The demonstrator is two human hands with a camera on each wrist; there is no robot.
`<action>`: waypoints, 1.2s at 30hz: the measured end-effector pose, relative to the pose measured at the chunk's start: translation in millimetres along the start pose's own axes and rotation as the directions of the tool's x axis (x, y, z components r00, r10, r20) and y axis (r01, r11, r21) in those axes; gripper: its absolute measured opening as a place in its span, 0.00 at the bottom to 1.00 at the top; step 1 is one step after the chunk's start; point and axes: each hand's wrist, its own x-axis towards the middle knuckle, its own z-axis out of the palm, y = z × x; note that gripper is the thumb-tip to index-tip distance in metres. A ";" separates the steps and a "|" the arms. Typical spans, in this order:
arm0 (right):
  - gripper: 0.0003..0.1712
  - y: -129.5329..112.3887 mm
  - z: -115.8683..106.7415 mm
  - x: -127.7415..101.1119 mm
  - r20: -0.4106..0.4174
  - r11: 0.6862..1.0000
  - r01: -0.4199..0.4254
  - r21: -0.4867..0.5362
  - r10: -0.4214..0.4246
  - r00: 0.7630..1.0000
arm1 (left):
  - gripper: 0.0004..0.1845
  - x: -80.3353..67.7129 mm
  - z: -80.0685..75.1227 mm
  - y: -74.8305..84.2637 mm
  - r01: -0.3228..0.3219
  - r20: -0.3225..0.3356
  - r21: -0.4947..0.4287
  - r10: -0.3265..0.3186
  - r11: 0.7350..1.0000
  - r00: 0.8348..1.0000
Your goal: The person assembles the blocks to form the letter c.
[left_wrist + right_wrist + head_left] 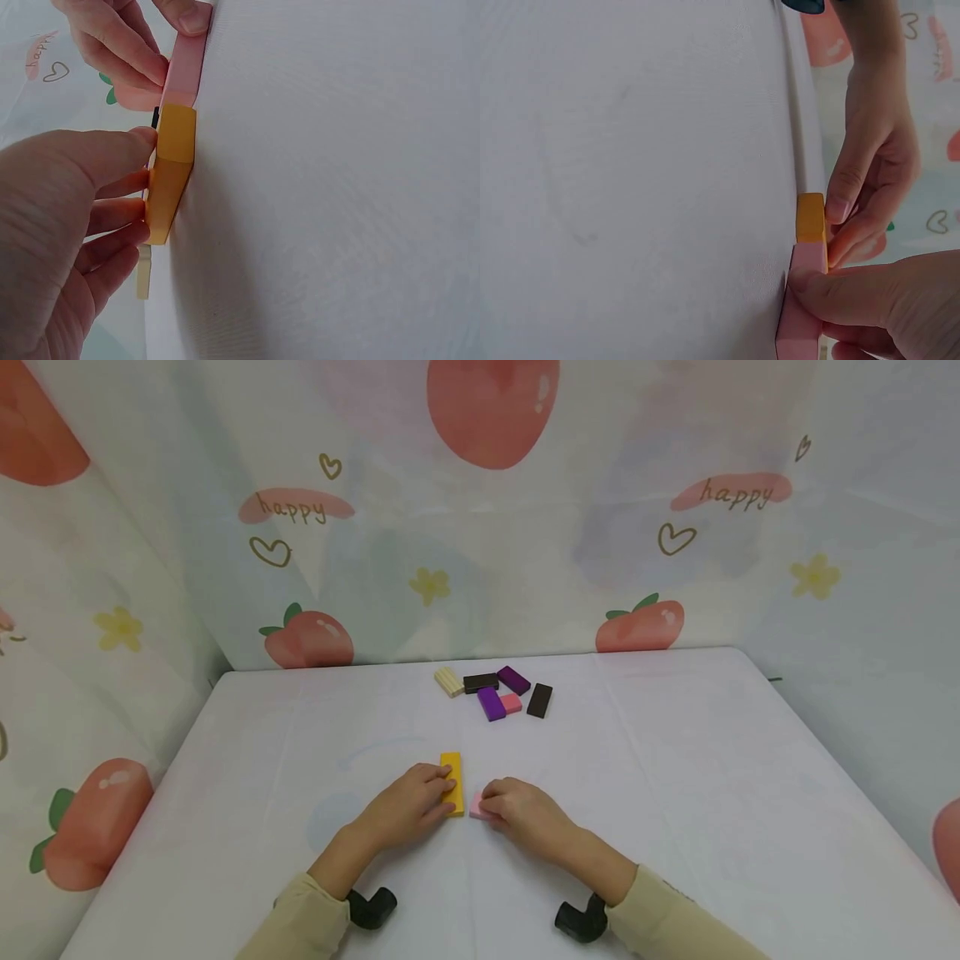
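Observation:
A long yellow block (453, 784) lies flat near the middle of the white table. My left hand (405, 803) reaches over it from the left, fingertips and thumb touching its upper side. Those fingers are fairly straight in the left wrist view, where the yellow block (169, 187) shows its near end. A light pink block (477, 807) lies to its right, partly hidden by my right hand (528, 818), which pinches it between thumb and fingers. From the right wrist, the pink block (804, 300) looks lined up beside the yellow one (810, 216); whether they touch I cannot tell.
Farther back sits a loose group: a cream ridged block (448, 682), two dark brown blocks (539, 701), two purple blocks (491, 703) and a coral pink block (512, 703). A printed cloth wall (510, 552) rises behind the table (637, 752).

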 end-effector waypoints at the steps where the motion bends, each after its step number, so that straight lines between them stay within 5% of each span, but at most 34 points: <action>1: 0.10 -0.9 0.2 -0.1 0.001 1.000 -0.005 0.006 0.005 1.000 | 0.21 0.1 0.3 -0.5 -0.003 -0.003 0.001 0.003 1.000 1.000; 16: 0.03 -17.8 8.6 -4.9 -0.096 0.999 -0.020 0.032 0.023 0.995 | 0.21 2.2 -3.4 0.0 0.009 0.006 0.006 -0.009 1.000 1.000; 24: 0.05 -25.8 10.2 -6.3 -0.061 0.994 -0.081 0.068 0.085 0.995 | 0.21 2.0 -1.3 -1.1 0.004 0.003 0.002 -0.004 1.000 1.000; 36: 0.06 -32.9 13.1 -5.0 -0.056 0.995 -0.065 0.071 0.069 0.996 | 0.21 0.9 -0.8 -0.7 0.018 0.007 0.010 -0.018 1.000 1.000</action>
